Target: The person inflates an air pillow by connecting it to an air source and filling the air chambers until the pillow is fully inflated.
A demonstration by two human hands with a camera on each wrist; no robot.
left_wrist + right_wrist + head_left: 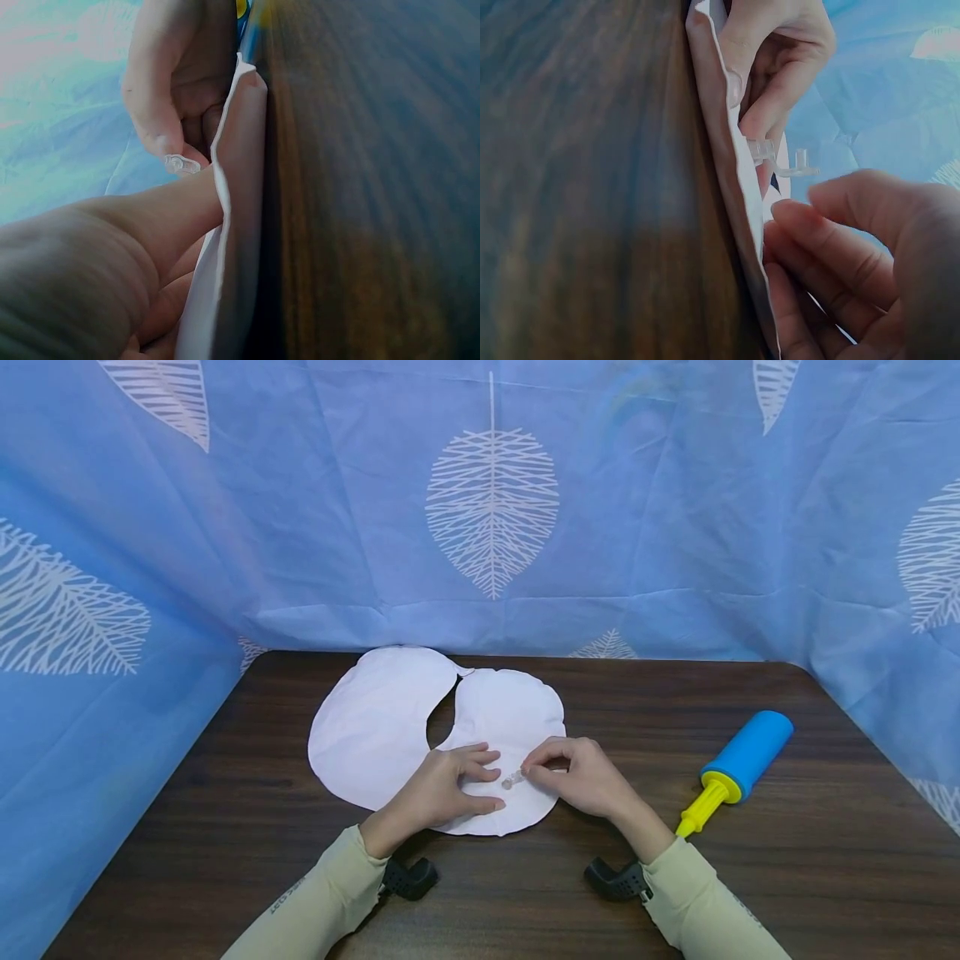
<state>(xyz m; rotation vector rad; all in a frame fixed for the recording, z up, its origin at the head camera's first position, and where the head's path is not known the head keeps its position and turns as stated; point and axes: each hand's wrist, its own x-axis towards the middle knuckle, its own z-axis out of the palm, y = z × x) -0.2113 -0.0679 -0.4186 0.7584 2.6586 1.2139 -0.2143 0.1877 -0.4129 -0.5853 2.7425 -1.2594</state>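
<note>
Head view: a flat, white, horseshoe-shaped inflatable pillow [420, 735] lies uninflated on a dark wood-grain table [750, 877]. Its skin looks smooth and thin, like plastic film. The left hand [442, 789] lies on the near part of the pillow, fingers fairly straight, pressing it flat. The right hand [581, 775] has its fingers curled, fingertips at the small clear plastic valve [512, 779] that sticks up from the pillow between the two hands. To the right, well apart, lies a hand pump [738, 768] with a blue cylinder and a yellow ribbed handle. Pale sleeves cover both forearms; the small print on the left one is too small to read. Blue cloth [675, 527] with white leaf prints hangs behind.

Left wrist view: the pillow's thin edge [240, 187] stands against the table, the left hand's fingers [165, 217] stretched along it, the valve [180, 163] at the other hand's fingertips.

Right wrist view: the valve [772, 154] shows as clear moulded plastic with its stopper [801, 165] hanging open; the right hand's fingers [832, 240] curl near it, just short of touching, while the left hand's fingers lie beside the valve.
</note>
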